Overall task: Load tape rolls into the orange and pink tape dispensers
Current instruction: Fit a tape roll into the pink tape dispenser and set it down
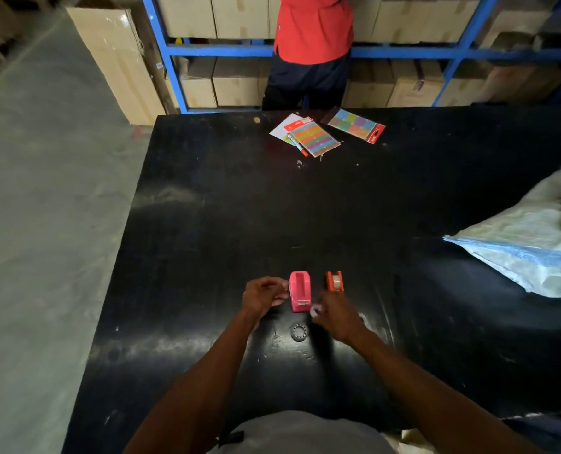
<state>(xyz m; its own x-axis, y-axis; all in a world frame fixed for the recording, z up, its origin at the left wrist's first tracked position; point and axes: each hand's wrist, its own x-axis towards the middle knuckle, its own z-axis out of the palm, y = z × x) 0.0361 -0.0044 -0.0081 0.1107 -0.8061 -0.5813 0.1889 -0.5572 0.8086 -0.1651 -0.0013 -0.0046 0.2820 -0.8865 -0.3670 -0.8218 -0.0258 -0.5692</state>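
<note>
The pink tape dispenser [300,291] stands on the black table [226,204] with its slot empty. To its right is the smaller orange dispenser [334,281], which has a clear tape roll in it. A small black ring-shaped hub [299,331] lies on the table just in front of the pink one. My left hand [264,296] is at the pink dispenser's left side, fingers curled on a small pale, clear object that looks like a tape roll. My right hand [333,314] is blurred, right of the dispenser's front end, with something pale at its fingertips.
Packs of coloured sticky notes [315,137] [357,125] and a pen lie at the table's far edge. A person in a red shirt [313,31] stands behind them at blue shelving with cartons. A pale woven sack [534,237] covers the table's right side.
</note>
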